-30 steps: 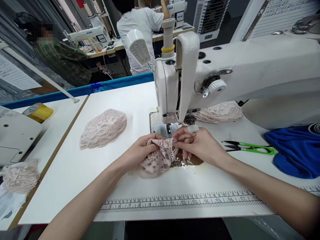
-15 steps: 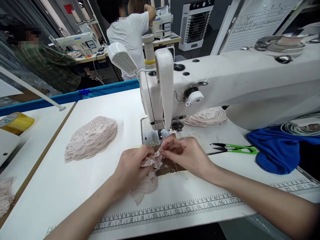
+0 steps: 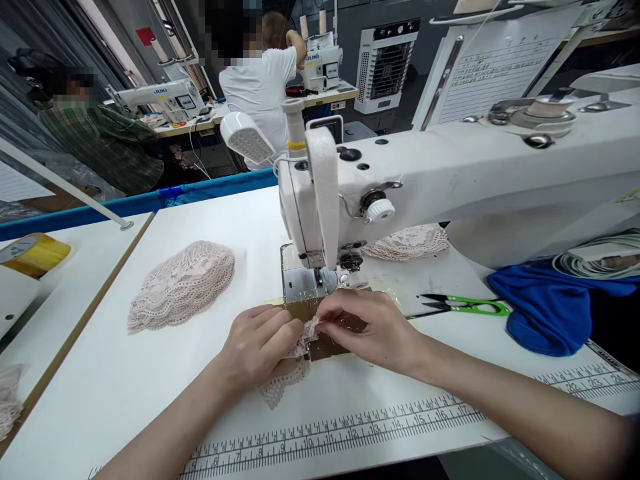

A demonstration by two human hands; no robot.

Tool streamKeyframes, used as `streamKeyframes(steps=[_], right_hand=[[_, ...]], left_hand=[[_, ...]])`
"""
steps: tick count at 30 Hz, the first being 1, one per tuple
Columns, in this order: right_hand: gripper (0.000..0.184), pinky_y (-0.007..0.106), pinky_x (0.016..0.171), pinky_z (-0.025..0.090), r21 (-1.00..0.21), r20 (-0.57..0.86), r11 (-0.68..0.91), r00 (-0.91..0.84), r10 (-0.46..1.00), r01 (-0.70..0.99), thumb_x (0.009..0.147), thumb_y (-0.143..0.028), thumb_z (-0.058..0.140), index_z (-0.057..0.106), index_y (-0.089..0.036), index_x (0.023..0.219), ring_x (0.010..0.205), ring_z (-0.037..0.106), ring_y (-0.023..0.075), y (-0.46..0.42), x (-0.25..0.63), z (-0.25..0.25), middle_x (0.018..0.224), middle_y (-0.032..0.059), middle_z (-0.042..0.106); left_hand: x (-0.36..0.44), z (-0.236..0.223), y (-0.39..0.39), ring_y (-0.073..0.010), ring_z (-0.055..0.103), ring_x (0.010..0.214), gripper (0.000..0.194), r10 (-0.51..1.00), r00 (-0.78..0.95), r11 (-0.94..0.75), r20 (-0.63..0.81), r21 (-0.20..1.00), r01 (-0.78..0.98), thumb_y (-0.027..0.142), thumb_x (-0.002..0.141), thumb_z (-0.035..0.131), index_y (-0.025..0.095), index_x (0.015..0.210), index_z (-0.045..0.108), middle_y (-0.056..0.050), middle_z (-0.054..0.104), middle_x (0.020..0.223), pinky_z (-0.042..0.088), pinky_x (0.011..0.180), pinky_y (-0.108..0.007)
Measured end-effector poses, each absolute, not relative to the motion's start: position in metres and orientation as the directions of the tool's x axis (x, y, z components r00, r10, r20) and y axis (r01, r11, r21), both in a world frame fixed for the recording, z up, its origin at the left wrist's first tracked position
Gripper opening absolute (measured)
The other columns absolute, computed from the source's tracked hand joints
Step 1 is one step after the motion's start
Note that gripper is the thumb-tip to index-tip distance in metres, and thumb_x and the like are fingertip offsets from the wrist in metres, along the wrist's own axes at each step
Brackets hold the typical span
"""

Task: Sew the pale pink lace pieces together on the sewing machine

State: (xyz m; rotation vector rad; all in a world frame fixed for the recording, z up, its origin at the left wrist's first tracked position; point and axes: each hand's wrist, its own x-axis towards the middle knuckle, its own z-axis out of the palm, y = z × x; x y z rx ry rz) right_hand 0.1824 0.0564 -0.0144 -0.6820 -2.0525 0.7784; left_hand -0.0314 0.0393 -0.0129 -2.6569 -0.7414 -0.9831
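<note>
Both hands grip one small piece of pale pink lace (image 3: 285,385) just in front of a white sewing machine (image 3: 425,167). My left hand (image 3: 260,347) is closed over the gathered lace, its fingers curled down, and a scalloped end hangs out below onto the table. With thumb and forefinger my right hand (image 3: 375,327) pinches the other end of the lace. The needle and presser foot (image 3: 319,277) are just beyond my fingers, apart from the lace. Part of the lace is hidden under my left fingers.
A lace stack (image 3: 183,287) lies at left, another (image 3: 407,241) behind the needle. Green-handled thread snips (image 3: 465,305) and blue cloth (image 3: 545,307) lie at right. A printed ruler (image 3: 350,437) runs along the front edge. Two people (image 3: 260,93) (image 3: 100,140) are beyond the table.
My left fingers have closed further over the lace, covering more of it. My right hand has come slightly down, away from the needle, still pinching the lace. The view has shifted a little.
</note>
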Motion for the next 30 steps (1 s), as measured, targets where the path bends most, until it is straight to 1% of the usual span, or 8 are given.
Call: streamKeyframes(steps=[8,12,15,19,22,25,27,30], right_hand=[[0.01,0.017,0.056,0.048,-0.63,0.571,0.748,-0.528,0.628,0.208,0.086,-0.011,0.057,0.062,-0.019,0.09,0.063,0.06,0.0078,0.056,0.181,-0.019,0.074,-0.0019,0.066],[0.013,0.018,0.055,0.049,-0.509,0.64,0.817,-0.517,0.569,0.269,0.09,-0.012,0.052,0.062,-0.02,0.086,0.062,0.061,0.0082,0.057,0.184,-0.02,0.072,-0.0024,0.067],[0.016,0.019,0.056,0.053,-0.277,0.725,0.914,-0.559,0.402,0.298,0.091,-0.01,0.051,0.063,-0.019,0.085,0.063,0.064,0.0093,0.058,0.189,-0.017,0.074,-0.0008,0.07],[0.017,0.021,0.055,0.056,0.114,0.75,0.959,-0.656,0.087,0.258,0.086,-0.006,0.057,0.067,-0.016,0.078,0.064,0.066,0.0121,0.057,0.194,-0.01,0.071,0.0022,0.071],[0.011,0.022,0.06,0.059,0.254,0.766,0.932,-0.642,-0.031,0.259,0.081,-0.006,0.062,0.068,-0.013,0.076,0.067,0.067,0.0131,0.057,0.194,-0.009,0.072,0.0037,0.07],[0.007,0.022,0.064,0.059,0.308,0.777,0.912,-0.625,-0.077,0.271,0.08,-0.007,0.064,0.067,-0.012,0.077,0.072,0.067,0.0134,0.056,0.194,-0.009,0.074,0.0043,0.071],[0.008,0.022,0.064,0.058,0.287,0.774,0.922,-0.63,-0.062,0.261,0.082,-0.007,0.062,0.067,-0.012,0.078,0.072,0.066,0.0126,0.056,0.195,-0.008,0.075,0.0037,0.071],[0.012,0.019,0.059,0.053,0.006,0.75,0.966,-0.64,0.167,0.259,0.089,-0.01,0.056,0.066,-0.014,0.082,0.066,0.063,0.0089,0.057,0.197,-0.004,0.073,0.0006,0.07]], left_hand=[[-0.031,-0.012,0.039,-0.0118,0.037,0.047,0.028,0.371,0.67,-0.861,0.643,-0.033,0.508,0.036,0.101,0.028,0.018,0.089,0.047,0.004,0.044,0.057,0.032,0.045,-0.026],[-0.031,-0.011,0.038,-0.0106,0.038,0.046,0.014,0.387,0.667,-0.856,0.637,-0.02,0.516,0.027,0.097,0.039,0.019,0.088,0.046,0.005,0.046,0.056,0.031,0.045,-0.025],[-0.031,-0.011,0.037,-0.01,0.042,0.046,0.005,0.427,0.669,-0.85,0.608,0.018,0.526,0.019,0.094,0.043,0.018,0.095,0.047,0.005,0.053,0.058,0.035,0.046,-0.023],[-0.028,-0.014,0.035,-0.0103,0.051,0.049,0.03,0.467,0.631,-0.843,0.619,0.097,0.529,0.012,0.092,0.041,0.011,0.121,0.047,0.003,0.059,0.063,0.041,0.049,-0.022],[-0.026,-0.018,0.033,-0.0094,0.046,0.045,0.03,0.474,0.615,-0.841,0.63,0.116,0.529,0.013,0.093,0.041,0.011,0.121,0.052,0.005,0.054,0.057,0.037,0.046,-0.022],[-0.024,-0.018,0.03,-0.0096,0.054,0.05,0.02,0.504,0.553,-0.826,0.663,0.184,0.533,0.018,0.093,0.047,0.014,0.109,0.058,0.002,0.061,0.062,0.042,0.049,-0.022],[-0.021,-0.015,0.027,-0.0101,0.061,0.058,0.015,0.584,0.507,-0.789,0.633,0.297,0.538,0.017,0.09,0.053,0.016,0.104,0.06,0.001,0.067,0.07,0.047,0.054,-0.021],[-0.016,-0.01,0.024,-0.009,0.064,0.061,0.009,0.796,0.439,-0.604,0.417,0.582,0.544,0.016,0.087,0.059,0.021,0.092,0.064,0.004,0.071,0.075,0.048,0.054,-0.018]])
